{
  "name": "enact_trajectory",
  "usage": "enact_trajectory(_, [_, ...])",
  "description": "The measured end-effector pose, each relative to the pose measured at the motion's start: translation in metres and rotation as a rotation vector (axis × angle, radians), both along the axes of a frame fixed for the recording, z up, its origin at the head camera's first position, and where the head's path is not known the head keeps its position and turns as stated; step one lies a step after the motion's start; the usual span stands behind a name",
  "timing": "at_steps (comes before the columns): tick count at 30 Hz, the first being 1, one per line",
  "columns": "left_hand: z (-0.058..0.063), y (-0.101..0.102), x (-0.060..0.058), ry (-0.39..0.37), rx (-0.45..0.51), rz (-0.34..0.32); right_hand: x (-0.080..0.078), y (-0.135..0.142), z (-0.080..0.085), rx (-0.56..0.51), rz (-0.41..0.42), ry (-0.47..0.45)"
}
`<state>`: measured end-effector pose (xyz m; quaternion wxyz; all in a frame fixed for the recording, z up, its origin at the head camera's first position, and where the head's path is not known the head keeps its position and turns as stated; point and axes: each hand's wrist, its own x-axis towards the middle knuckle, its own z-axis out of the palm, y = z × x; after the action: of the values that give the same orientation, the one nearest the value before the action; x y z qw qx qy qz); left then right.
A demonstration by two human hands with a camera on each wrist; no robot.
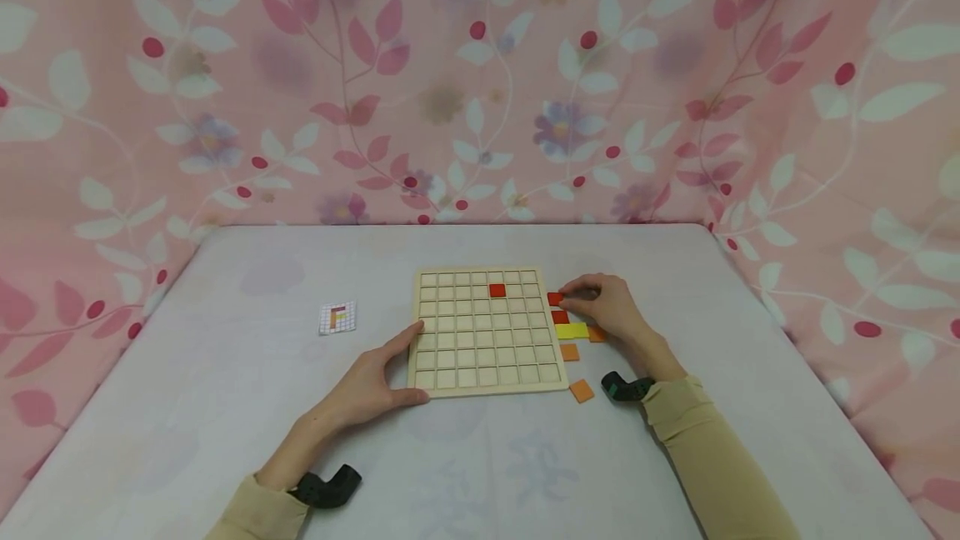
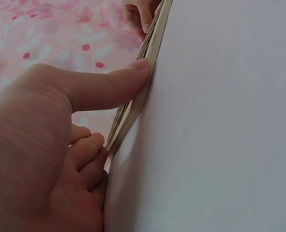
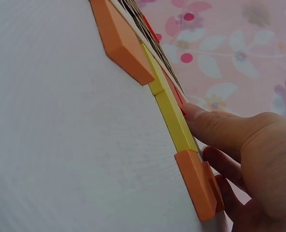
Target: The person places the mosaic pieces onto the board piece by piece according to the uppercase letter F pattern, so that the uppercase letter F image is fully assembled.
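Observation:
A square wooden grid board lies on the table, with one red tile in a cell of an upper row. My left hand steadies its near left corner. The thumb presses the near edge, and the index finger touches the left edge. Beyond the right edge, my right hand pinches a small red tile between thumb and index finger. Near that hand lie another red tile, yellow tiles and an orange tile. The right wrist view shows the yellow tiles edge-on.
Two more orange tiles lie closer to me, one beside the board and one turned askew near its corner. Left of the board is a small card printed with a coloured grid pattern. Floral fabric rises behind the white-covered table.

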<state>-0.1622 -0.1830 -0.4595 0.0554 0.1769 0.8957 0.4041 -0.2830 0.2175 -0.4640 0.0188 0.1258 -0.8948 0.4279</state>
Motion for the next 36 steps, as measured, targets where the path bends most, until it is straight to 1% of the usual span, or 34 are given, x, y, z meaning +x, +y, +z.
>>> enact_trajectory(7, [0.008,0.007,0.001,0.030,-0.099,0.003,-0.002,-0.001,-0.001,-0.003,-0.021,-0.025])
enact_trajectory(12, [0.012,0.011,0.001,0.020,-0.133,0.024,-0.003,0.000,-0.002,-0.007,-0.021,-0.030])
enact_trajectory(16, [0.013,0.012,0.002,0.011,-0.141,0.027,-0.003,0.000,-0.001,-0.006,-0.018,-0.030])
enact_trajectory(23, [0.012,0.014,0.004,-0.005,-0.127,0.025,-0.002,-0.001,-0.003,-0.006,-0.019,-0.040])
enact_trajectory(33, [0.013,0.019,0.010,-0.002,-0.105,0.066,0.000,-0.001,-0.002,-0.017,-0.027,-0.035])
enact_trajectory(36, [0.014,0.022,0.012,-0.014,-0.103,0.082,0.000,-0.001,-0.002,-0.006,-0.030,-0.032])
